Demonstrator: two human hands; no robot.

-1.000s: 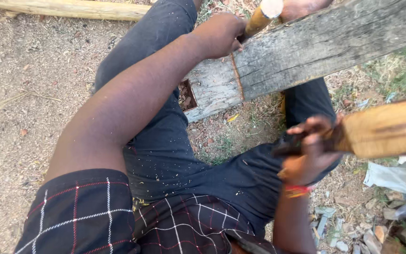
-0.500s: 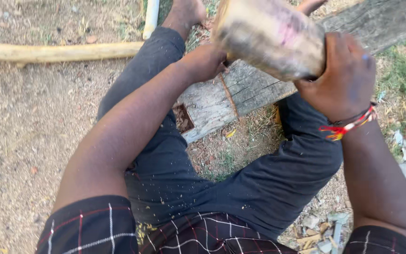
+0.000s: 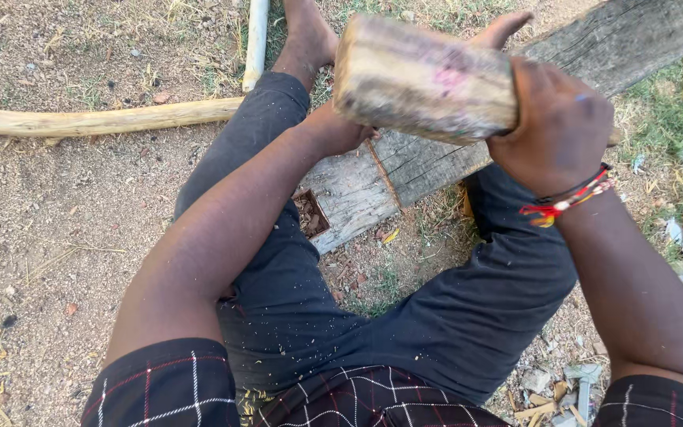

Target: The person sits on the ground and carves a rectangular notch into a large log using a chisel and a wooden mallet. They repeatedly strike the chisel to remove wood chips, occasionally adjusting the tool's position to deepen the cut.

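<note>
One head-worn camera looks steeply down, close over the lap and plank (image 3: 405,170).

Wooden block (image 3: 424,79) in right hand (image 3: 551,130), above plank (image 3: 436,158); left hand (image 3: 341,134) on plank; pole (image 3: 96,120) left.

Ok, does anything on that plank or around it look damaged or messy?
The weathered plank has a square hole cut near its end, filled with loose chips, and a crack running across it nearby. Pale wood specks dust the dark trousers. The right hand grips a wooden block above the plank; the left hand rests on it.
</note>
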